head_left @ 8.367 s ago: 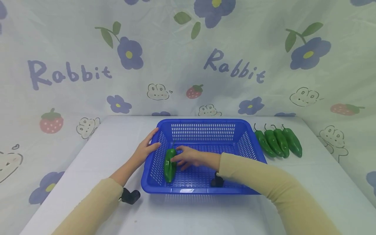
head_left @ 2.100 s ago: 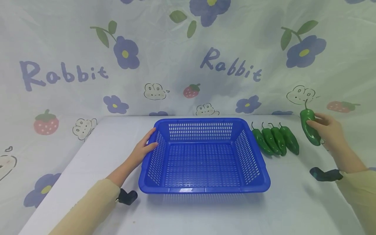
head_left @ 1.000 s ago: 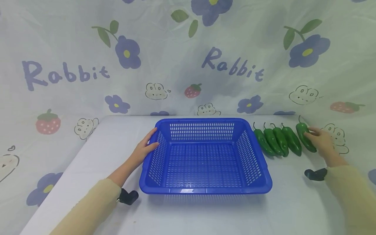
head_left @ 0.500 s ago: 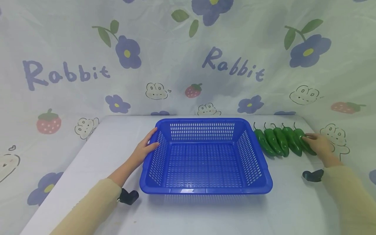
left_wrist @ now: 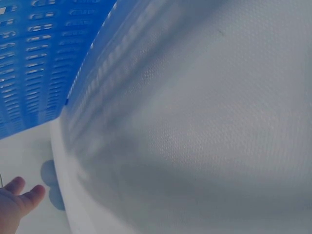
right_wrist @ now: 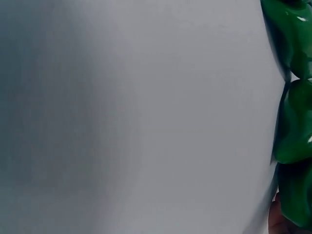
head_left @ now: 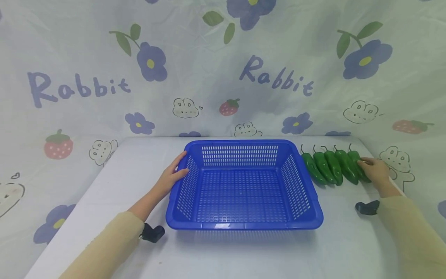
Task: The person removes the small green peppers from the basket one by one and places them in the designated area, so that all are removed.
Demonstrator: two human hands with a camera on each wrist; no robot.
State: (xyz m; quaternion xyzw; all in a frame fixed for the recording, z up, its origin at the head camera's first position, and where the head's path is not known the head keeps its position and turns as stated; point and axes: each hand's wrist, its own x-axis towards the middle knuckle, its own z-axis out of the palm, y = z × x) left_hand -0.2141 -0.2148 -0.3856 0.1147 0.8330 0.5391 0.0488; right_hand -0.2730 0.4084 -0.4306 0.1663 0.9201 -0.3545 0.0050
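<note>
A blue plastic basket (head_left: 244,193) with slotted walls stands in the middle of the white table. My left hand (head_left: 169,176) rests on its left rim, fingers and thumb fairly straight. In the left wrist view its fingertips (left_wrist: 33,196) show at the lower left, below the basket's wall. At the right end of a row of green chili peppers (head_left: 325,168), my right hand (head_left: 376,173) holds the last green chili pepper (head_left: 354,155), partly covering its lower half. That pepper lies against its neighbour, stem pointing away. A bit of finger shows beside a pepper in the right wrist view.
The row of several peppers lies just right of the basket's back right corner. A cloth with flowers, rabbits and strawberries (head_left: 229,107) hangs behind the white table (head_left: 146,155). A black wrist camera (head_left: 152,233) sits at the left sleeve, another at the right.
A pepper left the basket and came to the right end of the row, lowered by my right hand, then slid left against the others. My left hand has stayed on the rim.
</note>
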